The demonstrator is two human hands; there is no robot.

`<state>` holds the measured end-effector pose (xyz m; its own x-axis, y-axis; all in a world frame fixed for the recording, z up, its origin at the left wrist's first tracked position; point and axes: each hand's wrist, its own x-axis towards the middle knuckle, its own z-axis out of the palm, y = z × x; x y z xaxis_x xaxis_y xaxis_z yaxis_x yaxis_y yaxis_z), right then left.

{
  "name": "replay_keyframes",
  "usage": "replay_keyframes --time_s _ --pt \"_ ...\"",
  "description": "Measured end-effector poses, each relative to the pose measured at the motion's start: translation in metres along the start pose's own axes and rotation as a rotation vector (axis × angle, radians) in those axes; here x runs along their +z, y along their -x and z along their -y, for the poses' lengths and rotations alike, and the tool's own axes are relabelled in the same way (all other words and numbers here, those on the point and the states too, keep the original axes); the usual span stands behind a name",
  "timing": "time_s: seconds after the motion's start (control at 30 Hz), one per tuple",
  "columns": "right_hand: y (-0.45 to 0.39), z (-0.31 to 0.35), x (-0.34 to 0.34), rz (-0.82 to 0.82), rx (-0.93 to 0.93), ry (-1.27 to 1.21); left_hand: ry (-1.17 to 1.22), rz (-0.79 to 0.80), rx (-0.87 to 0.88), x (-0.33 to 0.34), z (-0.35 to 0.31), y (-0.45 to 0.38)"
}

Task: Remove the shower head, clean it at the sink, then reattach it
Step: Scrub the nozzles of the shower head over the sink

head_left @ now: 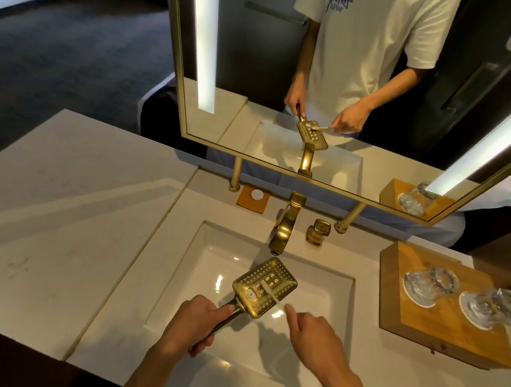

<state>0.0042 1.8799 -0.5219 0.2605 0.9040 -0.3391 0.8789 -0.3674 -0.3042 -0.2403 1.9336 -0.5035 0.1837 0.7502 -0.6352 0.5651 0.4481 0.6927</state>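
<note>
A gold, square shower head [276, 275] with rows of nozzle holes is held face up over the white sink basin [199, 282]. My left hand [191, 323] grips its handle from the lower left. My right hand [311, 333] holds a small white toothbrush [270, 292] whose head rests on the middle of the nozzle face. The gold faucet [285, 225] spout hangs just beyond the shower head, with no water visible from it.
A gold tap knob [318, 230] stands right of the faucet. A wooden tray [442, 329] with two upturned glasses sits on the counter at right. A small wooden coaster [253, 198] lies behind the basin. The framed mirror [325, 74] rises close behind.
</note>
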Motion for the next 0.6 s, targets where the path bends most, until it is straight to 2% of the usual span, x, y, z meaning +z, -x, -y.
replay_keyframes --time_s 0.1,0.27,0.47,0.6 --pt "0.004 -0.001 0.000 -0.027 -0.046 0.032 -0.022 -0.002 -0.019 -0.001 0.000 -0.001" --pt "-0.019 -0.021 -0.025 -0.053 0.091 0.015 -0.049 0.010 -0.024 0.003 -0.001 -0.001" --pt "0.006 0.002 0.003 0.005 -0.085 0.014 -0.040 -0.001 -0.043 0.001 -0.001 -0.003" --pt "-0.022 -0.015 -0.019 -0.017 0.044 -0.020 0.012 0.008 -0.057 0.001 0.000 0.000"
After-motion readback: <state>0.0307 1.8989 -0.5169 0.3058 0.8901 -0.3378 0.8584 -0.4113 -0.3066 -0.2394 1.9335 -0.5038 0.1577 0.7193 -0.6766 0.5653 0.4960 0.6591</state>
